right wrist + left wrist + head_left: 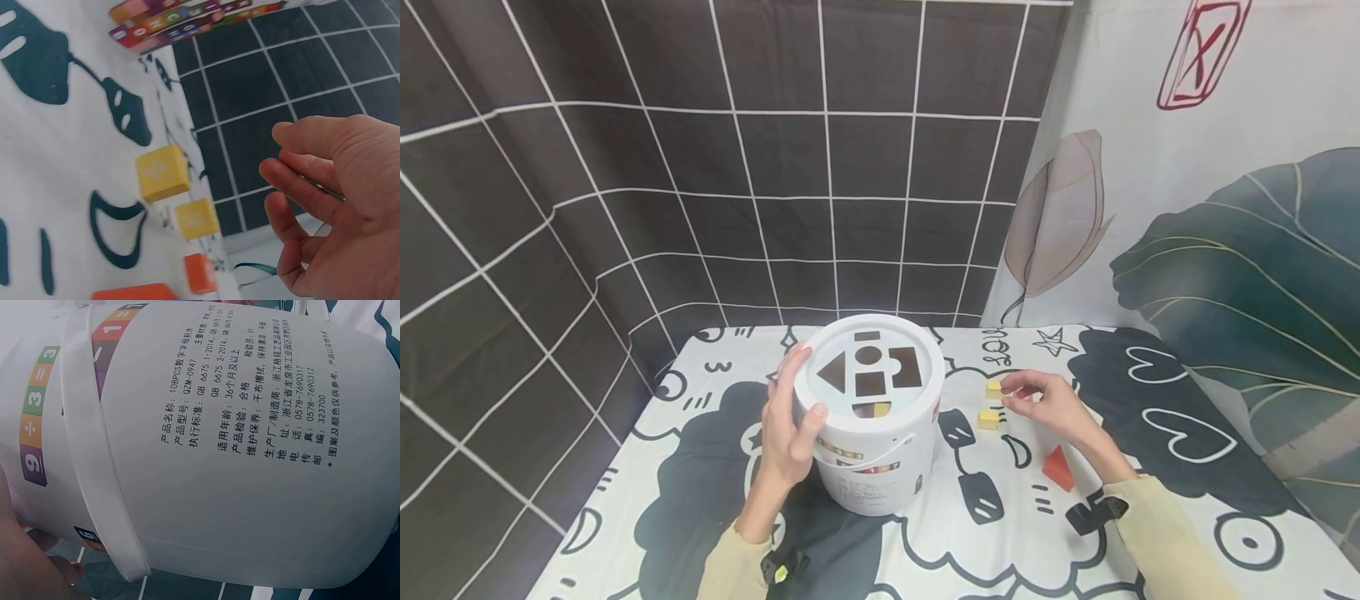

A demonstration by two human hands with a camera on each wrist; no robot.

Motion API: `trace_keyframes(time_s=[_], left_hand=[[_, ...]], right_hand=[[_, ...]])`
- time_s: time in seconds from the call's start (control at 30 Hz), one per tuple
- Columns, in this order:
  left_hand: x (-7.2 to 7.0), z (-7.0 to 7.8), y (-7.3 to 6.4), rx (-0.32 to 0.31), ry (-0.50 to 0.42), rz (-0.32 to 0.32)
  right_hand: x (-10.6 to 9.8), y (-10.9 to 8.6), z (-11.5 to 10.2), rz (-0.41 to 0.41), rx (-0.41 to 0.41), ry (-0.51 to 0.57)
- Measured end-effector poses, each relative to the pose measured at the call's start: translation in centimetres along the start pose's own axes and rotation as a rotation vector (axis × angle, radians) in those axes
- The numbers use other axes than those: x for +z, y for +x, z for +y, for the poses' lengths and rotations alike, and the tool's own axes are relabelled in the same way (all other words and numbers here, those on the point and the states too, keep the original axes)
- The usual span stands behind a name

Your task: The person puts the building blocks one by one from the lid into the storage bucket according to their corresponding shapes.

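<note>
A white bucket [880, 479] stands upright on the patterned cloth, its white lid [931, 367] cut with shaped holes. My left hand [790, 429] rests against the left side of its rim, fingers extended and thumb toward the front. Over on the right, my right hand [1048, 404] hovers by a yellow block [995, 389], its fingers loosely bent with nothing between them in the right wrist view. Nearer to me lies a second yellow block [988, 419], marked with a plus in the right wrist view. A red triangular block [1058, 468] lies below the right hand.
In the right wrist view a small orange block [200, 273] lies beyond the yellow one with an equals sign [197, 219]. Something yellow shows through the lid's front hole [880, 409]. A thin white handle [868, 463] hangs across the bucket's front. Dark gridded fabric [782, 158] hangs behind.
</note>
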State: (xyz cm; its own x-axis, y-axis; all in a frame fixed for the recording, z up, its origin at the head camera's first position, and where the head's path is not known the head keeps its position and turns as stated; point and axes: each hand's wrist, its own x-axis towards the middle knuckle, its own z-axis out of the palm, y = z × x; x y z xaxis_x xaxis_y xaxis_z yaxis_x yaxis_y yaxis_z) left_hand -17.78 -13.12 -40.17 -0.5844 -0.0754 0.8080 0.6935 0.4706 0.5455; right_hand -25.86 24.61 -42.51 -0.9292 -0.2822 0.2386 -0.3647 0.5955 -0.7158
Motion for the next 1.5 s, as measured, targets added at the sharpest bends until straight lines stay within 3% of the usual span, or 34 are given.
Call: trace_keyframes(time_s=[0.27, 0.53, 1.5], left_hand=[[0.1, 0.0, 0.0, 0.005, -0.004, 0.001], [0.1, 0.0, 0.0, -0.003, -0.003, -0.002], [0.1, -0.2, 0.0, 0.015, -0.002, 0.000]], right_hand=[[1.0, -0.4, 1.2, -0.013, 0.033, 0.009], [2.2, -0.6, 2.2, -0.037, 0.152, -0.032], [3.7, 0.4, 3.0, -0.059, 0.104, -0.090]])
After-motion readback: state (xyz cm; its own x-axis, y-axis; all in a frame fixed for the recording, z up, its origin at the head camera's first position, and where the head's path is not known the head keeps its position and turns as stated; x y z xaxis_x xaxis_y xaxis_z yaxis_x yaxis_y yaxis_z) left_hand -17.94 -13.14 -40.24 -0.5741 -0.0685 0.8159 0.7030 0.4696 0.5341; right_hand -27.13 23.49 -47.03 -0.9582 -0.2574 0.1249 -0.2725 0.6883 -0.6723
